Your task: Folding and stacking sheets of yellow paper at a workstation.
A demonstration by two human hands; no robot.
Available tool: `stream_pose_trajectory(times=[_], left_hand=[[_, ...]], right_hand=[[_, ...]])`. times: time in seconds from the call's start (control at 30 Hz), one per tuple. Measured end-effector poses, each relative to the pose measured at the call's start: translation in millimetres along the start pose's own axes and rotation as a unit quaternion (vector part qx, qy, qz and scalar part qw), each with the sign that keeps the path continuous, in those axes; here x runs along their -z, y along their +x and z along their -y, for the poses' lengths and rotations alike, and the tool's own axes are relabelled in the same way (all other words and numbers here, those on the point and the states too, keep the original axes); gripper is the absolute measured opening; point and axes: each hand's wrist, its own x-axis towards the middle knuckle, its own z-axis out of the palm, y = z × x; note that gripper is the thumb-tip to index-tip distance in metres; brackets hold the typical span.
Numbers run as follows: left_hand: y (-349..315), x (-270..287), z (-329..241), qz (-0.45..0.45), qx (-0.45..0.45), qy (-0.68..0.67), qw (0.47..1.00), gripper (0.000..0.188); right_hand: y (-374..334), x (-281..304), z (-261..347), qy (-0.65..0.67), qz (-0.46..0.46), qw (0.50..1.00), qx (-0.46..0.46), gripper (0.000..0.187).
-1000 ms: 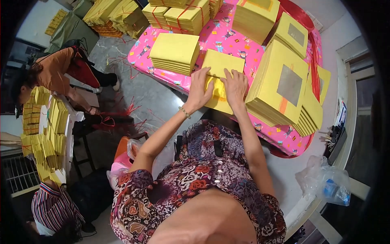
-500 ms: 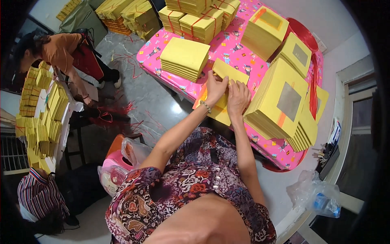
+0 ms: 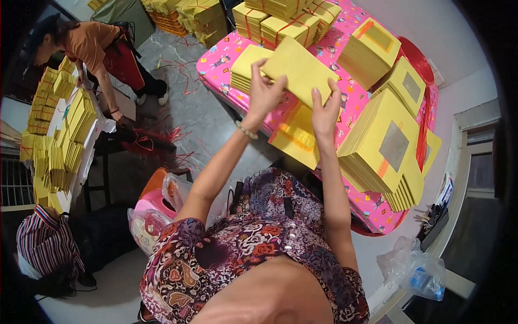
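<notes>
Yellow paper (image 3: 299, 69) pinched by left grip (image 3: 264, 97) and right grip (image 3: 327, 110), part-hidden stack (image 3: 244, 67) behind, red-tied bundles (image 3: 297, 27) beyond

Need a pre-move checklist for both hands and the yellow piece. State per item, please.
1. Left hand gripping the yellow piece at its left end: ok.
2. Right hand gripping it at the right end: ok.
3. Patched sheet fully on the pink-covered table: cannot tell, it lies right at the edge.
4. Yellow piece clear of the low stack behind: cannot tell, overlap hides any contact.
5. Co-worker's hand clear: ok, off to the left.
</notes>
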Motion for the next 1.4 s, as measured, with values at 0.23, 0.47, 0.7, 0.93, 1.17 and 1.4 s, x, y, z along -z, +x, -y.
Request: stream_pose_trajectory(times=[0.23, 0.47, 0.7, 0.93, 1.17, 1.4], left_hand=[[67, 89, 12, -0.059, -0.054, 0.18, 0.98, 0.033], [83, 125, 35, -0.052, -0.007, 0.355, 0.933, 0.043], [78, 129, 46, -0.023, 0.052, 0.373, 0.926, 0.039], [77, 131, 54, -0.033, 0.027, 0.384, 0.922, 0.037], [71, 125, 54, -0.042, 0.011, 0.389, 0.92, 0.038], [58, 100, 42, -0.114, -0.234, 0.631, 0.731, 0.032]], right_hand=[[38, -54, -8, 0.023, 0.106, 0.994, -0.033, 0.044], [41, -80, -36, -0.067, 0.181, 0.979, -0.06, 0.045], [33, -84, -67, -0.043, 0.226, 0.969, -0.092, 0.043], [31, -84, -67, -0.054, 0.259, 0.961, -0.083, 0.043], [28, -80, -55, -0.126, 0.248, 0.96, -0.025, 0.043], [26, -73, -40, -0.234, 0.226, 0.946, 0.006, 0.051]])
